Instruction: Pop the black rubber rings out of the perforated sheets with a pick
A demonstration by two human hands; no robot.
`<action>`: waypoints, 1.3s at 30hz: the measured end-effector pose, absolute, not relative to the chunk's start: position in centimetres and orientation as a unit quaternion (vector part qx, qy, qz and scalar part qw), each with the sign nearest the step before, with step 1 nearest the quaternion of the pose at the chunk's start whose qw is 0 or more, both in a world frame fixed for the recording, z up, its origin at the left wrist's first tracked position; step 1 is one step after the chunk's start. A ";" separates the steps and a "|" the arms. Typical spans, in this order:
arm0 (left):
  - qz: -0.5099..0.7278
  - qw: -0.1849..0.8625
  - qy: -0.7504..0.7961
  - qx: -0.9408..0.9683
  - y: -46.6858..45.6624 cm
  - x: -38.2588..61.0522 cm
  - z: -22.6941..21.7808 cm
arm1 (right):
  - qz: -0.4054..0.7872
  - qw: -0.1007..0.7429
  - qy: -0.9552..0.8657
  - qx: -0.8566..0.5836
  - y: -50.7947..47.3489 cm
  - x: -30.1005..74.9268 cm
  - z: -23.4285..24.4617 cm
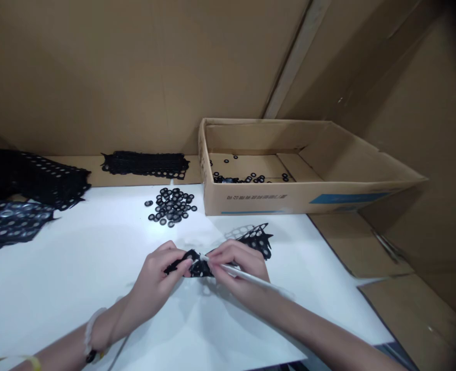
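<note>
The left hand (156, 273) grips a black sheet with holes (257, 242), and the right hand (235, 270) grips a white stick (247, 275).

Cardboard box (251, 204): one dark printed line, upside down, too blurred to read
Blue stripe (347, 198): on the box front, no legible lettering

A hand could pass over the white desk (69, 268) between the stacked black perforated sheets (27, 180) at its back left corner and the loose black rings (171, 206) near the back edge. The cardboard box (309, 198) blocks the back right, its front wall in the way.
</note>
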State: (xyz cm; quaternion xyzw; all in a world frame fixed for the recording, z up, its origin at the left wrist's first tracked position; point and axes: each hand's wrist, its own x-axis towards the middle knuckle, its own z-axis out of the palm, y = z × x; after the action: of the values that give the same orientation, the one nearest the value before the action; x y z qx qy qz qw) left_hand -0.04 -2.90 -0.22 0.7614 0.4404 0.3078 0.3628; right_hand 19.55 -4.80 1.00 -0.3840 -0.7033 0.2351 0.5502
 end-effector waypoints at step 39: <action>0.327 0.336 0.448 0.761 -2.5 0.1 -0.6 | 0.234 0.510 -0.758 -0.331 -5.0 19.2 -1.3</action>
State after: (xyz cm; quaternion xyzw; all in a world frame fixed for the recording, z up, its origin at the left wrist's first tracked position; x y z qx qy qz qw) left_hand 0.14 -2.51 -0.63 0.7611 0.4480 0.3273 0.3361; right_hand 19.16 -5.04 -1.35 -0.3310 -0.7584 0.2338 0.5104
